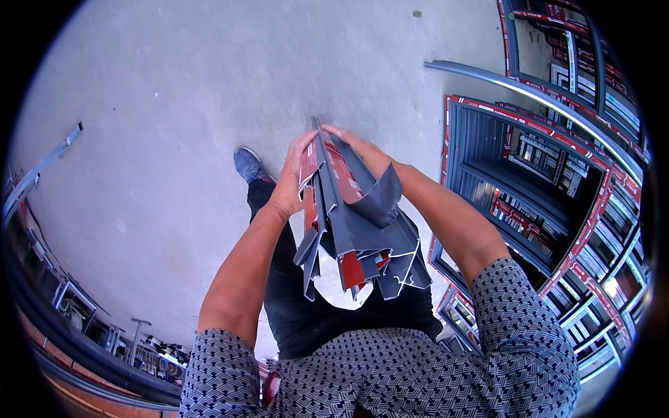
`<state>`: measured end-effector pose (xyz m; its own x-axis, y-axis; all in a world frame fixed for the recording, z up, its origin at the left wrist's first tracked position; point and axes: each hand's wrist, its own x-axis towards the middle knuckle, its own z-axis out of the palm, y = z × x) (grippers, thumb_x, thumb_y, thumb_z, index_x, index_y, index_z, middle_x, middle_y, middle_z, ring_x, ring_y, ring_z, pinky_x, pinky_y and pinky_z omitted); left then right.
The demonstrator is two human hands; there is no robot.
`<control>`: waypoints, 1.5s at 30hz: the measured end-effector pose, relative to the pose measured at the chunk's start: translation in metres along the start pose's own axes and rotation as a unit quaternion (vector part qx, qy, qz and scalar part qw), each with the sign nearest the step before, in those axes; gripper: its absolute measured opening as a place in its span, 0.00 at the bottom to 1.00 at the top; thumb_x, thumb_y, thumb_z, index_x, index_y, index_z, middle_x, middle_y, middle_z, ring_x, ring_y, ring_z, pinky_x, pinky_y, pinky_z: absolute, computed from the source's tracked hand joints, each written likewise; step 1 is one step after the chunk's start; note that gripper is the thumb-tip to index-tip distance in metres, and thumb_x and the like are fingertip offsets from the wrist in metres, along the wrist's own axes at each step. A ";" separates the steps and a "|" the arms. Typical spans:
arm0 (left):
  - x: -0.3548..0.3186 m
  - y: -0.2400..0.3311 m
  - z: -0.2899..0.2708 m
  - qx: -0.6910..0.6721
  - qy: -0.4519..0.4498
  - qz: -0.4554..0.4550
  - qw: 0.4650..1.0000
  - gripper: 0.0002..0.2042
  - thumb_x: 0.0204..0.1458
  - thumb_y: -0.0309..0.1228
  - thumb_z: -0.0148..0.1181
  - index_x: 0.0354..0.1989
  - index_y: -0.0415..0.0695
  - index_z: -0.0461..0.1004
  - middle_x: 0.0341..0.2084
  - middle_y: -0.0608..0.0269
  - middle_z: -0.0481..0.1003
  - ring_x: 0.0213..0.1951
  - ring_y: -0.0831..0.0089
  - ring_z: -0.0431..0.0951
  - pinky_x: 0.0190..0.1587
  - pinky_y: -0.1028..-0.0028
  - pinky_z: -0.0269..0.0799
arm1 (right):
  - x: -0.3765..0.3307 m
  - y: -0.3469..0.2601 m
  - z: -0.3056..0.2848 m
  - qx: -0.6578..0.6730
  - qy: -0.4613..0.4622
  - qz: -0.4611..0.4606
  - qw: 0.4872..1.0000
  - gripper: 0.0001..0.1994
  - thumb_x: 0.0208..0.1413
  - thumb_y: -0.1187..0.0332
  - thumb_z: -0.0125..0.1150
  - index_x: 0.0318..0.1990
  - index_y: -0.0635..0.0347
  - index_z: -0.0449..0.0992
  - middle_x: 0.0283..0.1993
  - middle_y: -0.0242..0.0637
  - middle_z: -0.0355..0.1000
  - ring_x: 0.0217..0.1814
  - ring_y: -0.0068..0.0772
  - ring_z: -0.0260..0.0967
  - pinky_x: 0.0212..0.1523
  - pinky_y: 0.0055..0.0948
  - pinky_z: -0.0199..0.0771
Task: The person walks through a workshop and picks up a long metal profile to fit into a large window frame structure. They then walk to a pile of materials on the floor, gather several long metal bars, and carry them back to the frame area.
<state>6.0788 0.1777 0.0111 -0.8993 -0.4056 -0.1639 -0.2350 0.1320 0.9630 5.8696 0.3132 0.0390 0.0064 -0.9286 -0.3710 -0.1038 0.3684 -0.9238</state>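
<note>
A bundle of dark grey metal profiles (357, 233) with red protective film stands out in front of my body, its cut ends toward me. My left hand (294, 167) is wrapped round the bundle's left side, thumb near the top. From the right, my right hand (354, 143) grips its far part, most of the fingers hidden behind the profiles. A loose strip of film (380, 200) curls up off the top profile. Hollow and cross-shaped sections show at the near ends. The far end of the bundle is hidden past my hands.
On the right lie stacked dark window frames (453, 139) edged with red film, and a long grey profile (516, 85) reaches out over the floor. A metal bar (59, 150) juts in at the left. Tools and parts (143, 348) crowd the lower left. My shoe (247, 164) rests on grey concrete floor (174, 76).
</note>
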 end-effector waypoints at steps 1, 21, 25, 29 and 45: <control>-0.001 0.011 0.000 0.014 -0.009 0.002 1.000 0.51 0.41 0.34 0.76 0.76 0.48 0.54 0.69 0.45 0.60 0.72 0.45 0.61 0.75 0.58 0.55 | -0.005 -0.003 0.000 -0.004 0.002 0.003 1.000 0.52 0.51 0.76 0.76 0.80 0.41 0.50 0.77 0.44 0.58 0.78 0.49 0.58 0.77 0.42 0.61; -0.008 0.122 0.006 0.082 -0.025 -0.029 0.996 0.45 0.43 0.23 0.73 0.74 0.48 0.60 0.71 0.48 0.62 0.73 0.50 0.62 0.76 0.61 0.58 | -0.070 -0.038 -0.007 0.009 0.046 -0.034 0.998 0.56 0.46 0.58 0.79 0.81 0.46 0.49 0.80 0.47 0.54 0.82 0.53 0.53 0.81 0.45 0.53; -0.006 0.142 0.001 0.071 -0.037 -0.026 0.996 0.44 0.43 0.23 0.74 0.73 0.49 0.62 0.71 0.50 0.63 0.74 0.51 0.62 0.76 0.61 0.58 | -0.073 -0.033 0.000 0.010 0.059 -0.068 0.996 0.55 0.46 0.61 0.80 0.80 0.49 0.50 0.80 0.47 0.55 0.81 0.51 0.54 0.80 0.43 0.54; -0.004 0.147 -0.003 0.065 -0.052 -0.036 0.996 0.45 0.42 0.25 0.75 0.73 0.49 0.62 0.72 0.53 0.63 0.74 0.52 0.63 0.76 0.61 0.57 | -0.076 -0.041 0.000 -0.007 0.058 -0.069 0.996 0.55 0.43 0.68 0.82 0.79 0.47 0.52 0.80 0.44 0.55 0.81 0.50 0.54 0.80 0.42 0.57; 0.013 0.184 -0.022 0.078 -0.071 -0.024 0.994 0.41 0.39 0.23 0.72 0.69 0.44 0.66 0.66 0.48 0.68 0.70 0.48 0.67 0.73 0.60 0.62 | -0.089 -0.093 -0.017 0.051 0.073 -0.106 0.990 0.56 0.37 0.69 0.83 0.78 0.48 0.57 0.74 0.48 0.61 0.78 0.55 0.57 0.77 0.47 0.59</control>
<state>6.0319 0.1764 0.1908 -0.9261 -0.2852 -0.2471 -0.3228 0.2598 0.9101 5.8622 0.3606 0.1591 -0.1274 -0.9794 -0.1566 -0.0153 0.1598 -0.9870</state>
